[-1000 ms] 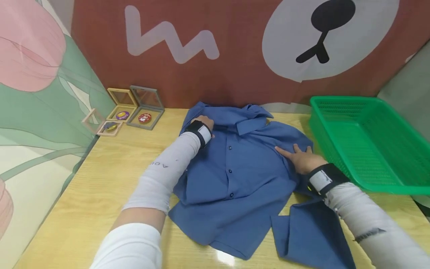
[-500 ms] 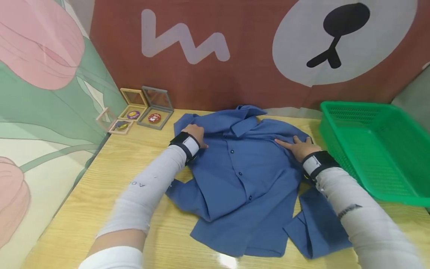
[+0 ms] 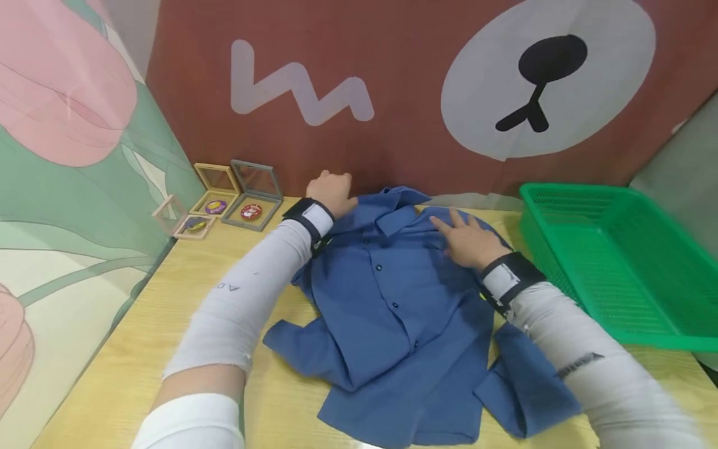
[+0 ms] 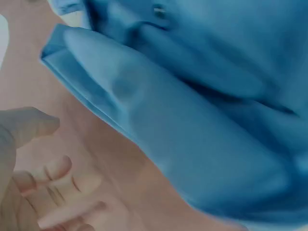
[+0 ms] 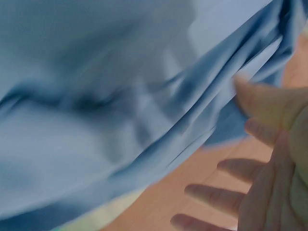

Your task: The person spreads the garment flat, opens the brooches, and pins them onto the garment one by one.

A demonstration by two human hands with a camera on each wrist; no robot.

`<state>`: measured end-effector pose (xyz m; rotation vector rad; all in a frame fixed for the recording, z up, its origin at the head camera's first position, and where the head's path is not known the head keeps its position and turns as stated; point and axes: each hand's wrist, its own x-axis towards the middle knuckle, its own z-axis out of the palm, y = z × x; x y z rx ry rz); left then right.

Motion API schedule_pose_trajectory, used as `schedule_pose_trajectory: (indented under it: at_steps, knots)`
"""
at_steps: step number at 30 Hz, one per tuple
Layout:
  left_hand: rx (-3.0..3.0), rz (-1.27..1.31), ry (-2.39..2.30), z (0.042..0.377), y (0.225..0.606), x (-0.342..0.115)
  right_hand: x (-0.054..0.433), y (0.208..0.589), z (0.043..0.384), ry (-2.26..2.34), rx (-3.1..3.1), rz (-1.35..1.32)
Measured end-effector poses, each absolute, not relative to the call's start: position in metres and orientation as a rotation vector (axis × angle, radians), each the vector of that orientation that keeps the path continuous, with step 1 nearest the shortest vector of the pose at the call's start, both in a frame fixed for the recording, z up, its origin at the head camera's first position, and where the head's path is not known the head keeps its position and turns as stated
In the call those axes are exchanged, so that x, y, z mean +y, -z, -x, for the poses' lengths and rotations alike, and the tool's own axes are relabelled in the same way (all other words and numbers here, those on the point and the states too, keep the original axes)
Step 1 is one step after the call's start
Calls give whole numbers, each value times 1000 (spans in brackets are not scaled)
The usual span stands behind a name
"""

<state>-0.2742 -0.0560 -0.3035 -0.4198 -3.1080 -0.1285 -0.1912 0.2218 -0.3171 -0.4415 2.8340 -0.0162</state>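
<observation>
A blue button-up shirt (image 3: 370, 318) lies front up on the wooden table, its collar (image 3: 395, 218) toward the wall. Both sleeves spread out low at the sides. My left hand (image 3: 330, 193) is above the shirt's far left shoulder and holds nothing. In the left wrist view, its fingers (image 4: 53, 168) are loosely bent, apart from the cloth (image 4: 159, 110). Over the right chest and shoulder hovers my right hand (image 3: 470, 242), fingers spread. The right wrist view shows those fingers (image 5: 216, 197) extended beside the fabric (image 5: 120, 144), gripping nothing.
A green plastic basket (image 3: 622, 324) stands at the right, close to the right forearm. Several small open display frames (image 3: 255, 215) with round badges sit at the back left. A brown wall panel (image 3: 404, 143) with a bear's muzzle bounds the table's far side.
My left hand has let go of the shirt's left shoulder and lifted up and away. The shirt's left side was pulled outward, baring the left sleeve. My right hand rose off the right shoulder, moving leftward.
</observation>
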Motion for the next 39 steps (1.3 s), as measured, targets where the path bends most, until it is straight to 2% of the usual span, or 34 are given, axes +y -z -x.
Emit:
schedule_pose_trajectory:
  at_steps: [5, 9, 13, 19, 24, 32, 39]
  knots:
    - [-3174, 571, 82, 296, 312, -15, 175, 336, 191, 102, 2756, 533]
    - [-3247, 543, 96, 308, 325, 2, 151, 362, 195, 159, 2633, 490]
    - [-3244, 498, 155, 309, 336, -1, 136, 378, 200, 182, 2533, 378]
    - [-3204, 450, 282, 308, 342, -1, 137, 376, 207, 183, 2504, 229]
    - [-3059, 413, 482, 309, 324, -30, 137, 377, 215, 268, 2529, 177]
    - [-2712, 316, 955, 292, 271, -106, 145, 387, 225, 330, 2535, 92]
    - [-2446, 100, 1002, 256, 228, -179, 151, 385, 235, 345, 2534, 90]
